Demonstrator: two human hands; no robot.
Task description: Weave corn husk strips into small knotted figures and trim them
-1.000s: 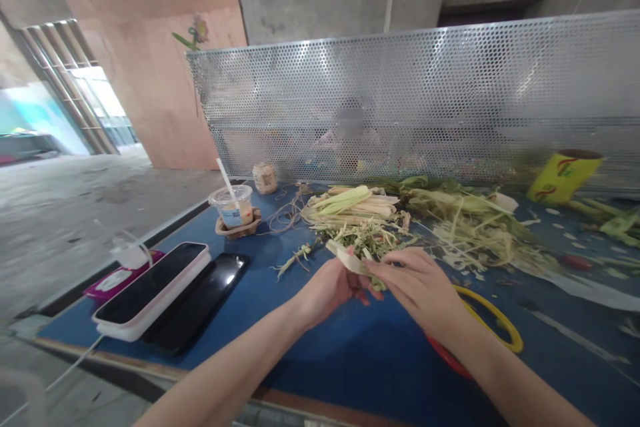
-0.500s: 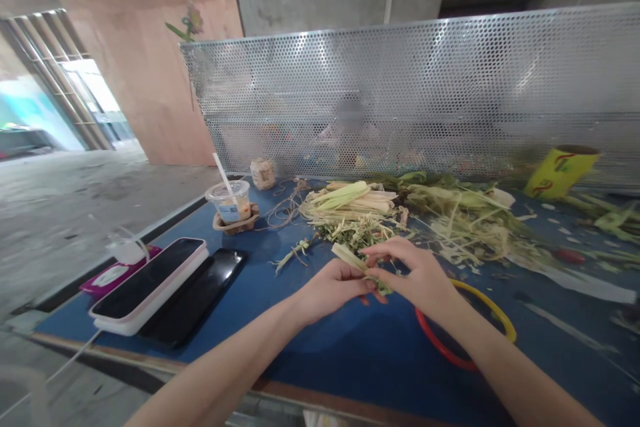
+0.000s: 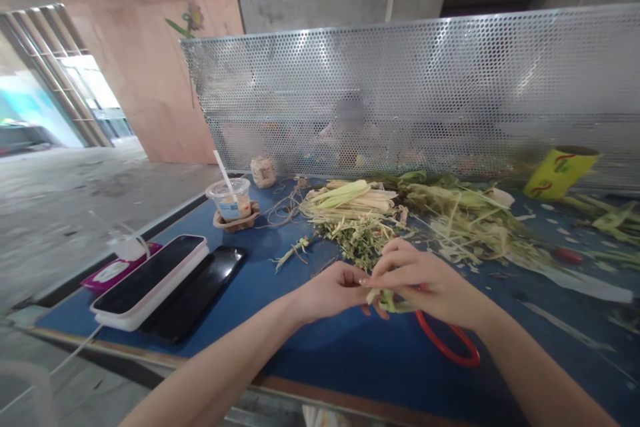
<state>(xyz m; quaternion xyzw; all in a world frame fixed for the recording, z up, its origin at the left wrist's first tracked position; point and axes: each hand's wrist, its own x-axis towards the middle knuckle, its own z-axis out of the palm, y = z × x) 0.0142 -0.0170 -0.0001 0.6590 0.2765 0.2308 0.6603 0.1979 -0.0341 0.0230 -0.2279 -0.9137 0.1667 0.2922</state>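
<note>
In front of me, a pale green corn husk piece (image 3: 395, 303) is pinched between both hands. My left hand (image 3: 330, 291) is closed, its thumb and fingers at the husk's left end. Close against it, my right hand (image 3: 433, 283) is closed on the same husk from the right, its fingertips bent over it and hiding part of it. Just beyond the hands lies a heap of small dried green bundles (image 3: 367, 235). Behind that are stacked corn husk strips (image 3: 350, 202). A red loop (image 3: 457, 347) lies partly hidden beneath my right forearm.
Loose husks (image 3: 465, 213) spread over the right of the blue table (image 3: 300, 370). A white-cased phone (image 3: 150, 277) and a black phone (image 3: 200, 293) lie left, near a straw cup (image 3: 233, 203). A yellow roll (image 3: 560, 173) and a perforated metal screen (image 3: 400, 93) stand behind.
The husk's pale end no longer points up toward the far left; the piece now lies lower and extends right under my right hand. My right hand has turned over, covering the yellow part of the loop.
</note>
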